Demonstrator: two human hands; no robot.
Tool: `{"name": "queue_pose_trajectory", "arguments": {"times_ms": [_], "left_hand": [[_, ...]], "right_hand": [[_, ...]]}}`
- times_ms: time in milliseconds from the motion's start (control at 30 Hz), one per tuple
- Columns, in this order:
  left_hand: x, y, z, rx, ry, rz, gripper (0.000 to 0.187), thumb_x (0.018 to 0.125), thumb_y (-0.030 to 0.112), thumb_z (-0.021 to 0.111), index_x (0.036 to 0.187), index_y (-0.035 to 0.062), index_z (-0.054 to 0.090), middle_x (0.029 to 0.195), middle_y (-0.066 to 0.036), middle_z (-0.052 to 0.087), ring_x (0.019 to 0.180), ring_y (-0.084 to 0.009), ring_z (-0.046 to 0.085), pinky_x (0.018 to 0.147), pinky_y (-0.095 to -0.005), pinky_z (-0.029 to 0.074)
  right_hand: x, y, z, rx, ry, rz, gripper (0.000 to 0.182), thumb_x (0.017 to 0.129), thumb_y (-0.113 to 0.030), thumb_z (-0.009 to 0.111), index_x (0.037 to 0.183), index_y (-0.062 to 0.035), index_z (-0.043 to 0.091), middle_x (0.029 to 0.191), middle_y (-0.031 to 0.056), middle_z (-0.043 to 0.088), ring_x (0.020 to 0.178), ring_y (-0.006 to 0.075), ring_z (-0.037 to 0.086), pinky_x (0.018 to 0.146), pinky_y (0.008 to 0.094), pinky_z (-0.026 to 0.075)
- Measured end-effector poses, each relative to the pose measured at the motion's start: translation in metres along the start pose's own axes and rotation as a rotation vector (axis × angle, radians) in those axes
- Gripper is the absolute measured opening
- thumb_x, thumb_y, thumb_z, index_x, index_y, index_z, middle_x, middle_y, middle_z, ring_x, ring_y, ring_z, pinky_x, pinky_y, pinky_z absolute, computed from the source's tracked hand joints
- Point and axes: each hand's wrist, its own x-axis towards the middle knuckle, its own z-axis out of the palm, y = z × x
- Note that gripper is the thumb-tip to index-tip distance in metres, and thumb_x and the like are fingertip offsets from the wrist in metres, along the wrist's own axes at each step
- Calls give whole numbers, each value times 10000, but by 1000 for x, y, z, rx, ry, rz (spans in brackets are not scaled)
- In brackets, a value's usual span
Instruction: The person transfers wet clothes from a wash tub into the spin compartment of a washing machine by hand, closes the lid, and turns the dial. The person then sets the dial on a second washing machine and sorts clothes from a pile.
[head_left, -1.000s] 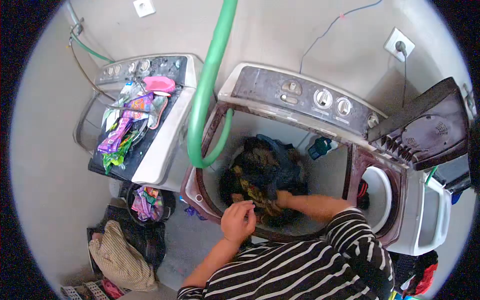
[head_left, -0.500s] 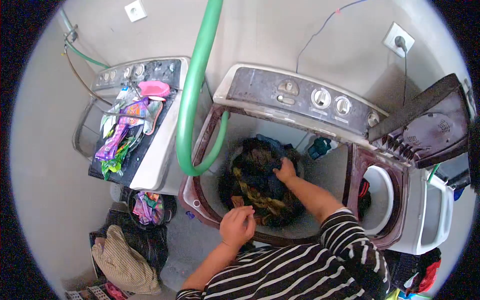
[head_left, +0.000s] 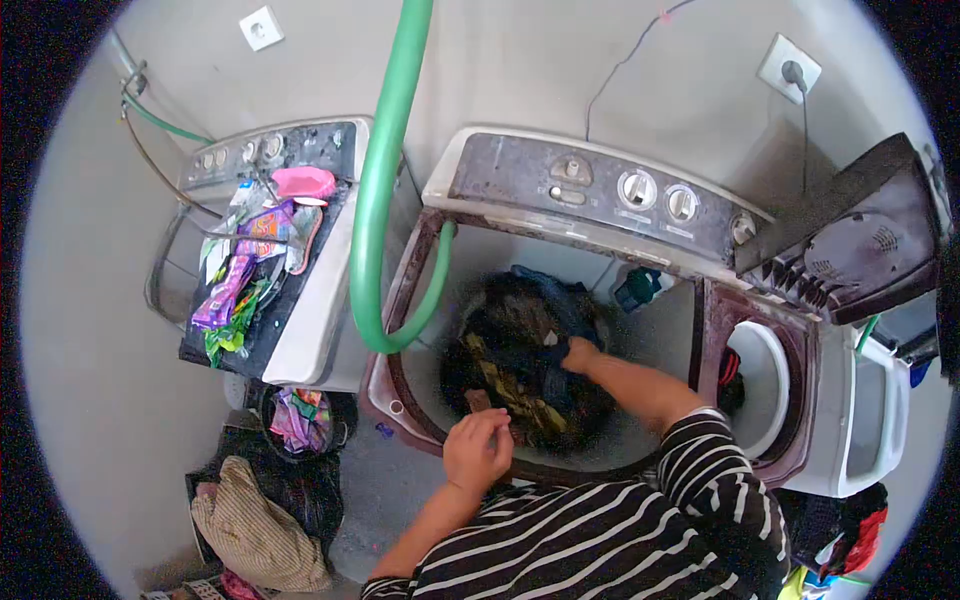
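Observation:
In the wash tub of a twin-tub washing machine lies a heap of wet dark clothes, with a yellowish-brown patterned cloth among them. My right hand reaches into the tub, its fingers closed on a dark blue garment. A small dark green cloth lies by the tub's back wall. Over the tub's front rim, my left hand is held with curled fingers and nothing visible in them. Just beyond its fingertips is a brown piece of cloth.
A green hose hangs into the tub from above. On the right, the spin tub stands with its lid raised. A second washer at left carries packets and a pink brush. Striped cloth lies on the floor.
My right hand has moved slightly down and right, shifting the dark clothes a little. My left hand stays in nearly the same place. The view has shifted slightly.

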Motion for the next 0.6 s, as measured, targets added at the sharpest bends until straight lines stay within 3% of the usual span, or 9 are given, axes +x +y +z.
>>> {"name": "queue_pose_trajectory", "arguments": {"times_ms": [233,267,333,367,500,567,600], "left_hand": [[-4,-1,1,-20,-56,-32,155,688,65,580,842,77,580,861,-35,634,738,-211,590,654,-281,459],[-5,-2,2,-10,-78,-49,161,694,78,577,856,74,578,863,-41,633,739,-219,589,658,-287,461],[-6,-3,3,12,-125,-85,178,708,103,572,882,69,575,867,-51,631,742,-236,588,667,-300,464],[-4,-4,3,13,-124,-80,178,708,103,572,882,69,575,867,-51,631,742,-236,588,667,-300,464],[9,-12,6,-37,-693,-314,272,708,179,594,954,67,559,894,-89,614,750,-287,583,689,-334,469],[4,-34,28,251,-860,-27,308,709,205,589,979,64,542,896,-133,588,776,-331,581,691,-370,475],[9,-33,36,253,-862,-20,308,709,205,589,979,64,542,896,-133,588,776,-331,581,691,-370,475]], "right_hand": [[-70,7,1,215,-177,-345,295,695,-190,520,973,-113,584,890,88,637,789,299,574,715,354,463],[-97,-14,-21,217,-172,-345,295,695,-190,520,973,-113,584,890,88,637,789,299,574,715,354,463],[-143,-53,-56,286,-143,-227,258,624,-14,506,868,-93,530,714,69,525,631,265,475,621,326,408],[-145,-51,-53,288,-138,-229,258,624,-14,506,868,-93,530,714,69,525,631,265,475,621,326,408],[-152,-39,-24,389,-4,-650,257,559,15,514,788,-99,537,728,69,580,676,280,523,631,349,429],[-171,-38,-17,373,20,-698,272,542,26,513,782,-101,535,727,65,572,683,277,519,631,348,424],[-180,-39,-15,349,36,-753,288,525,38,512,775,-103,532,726,62,563,691,274,515,632,347,419]]}}
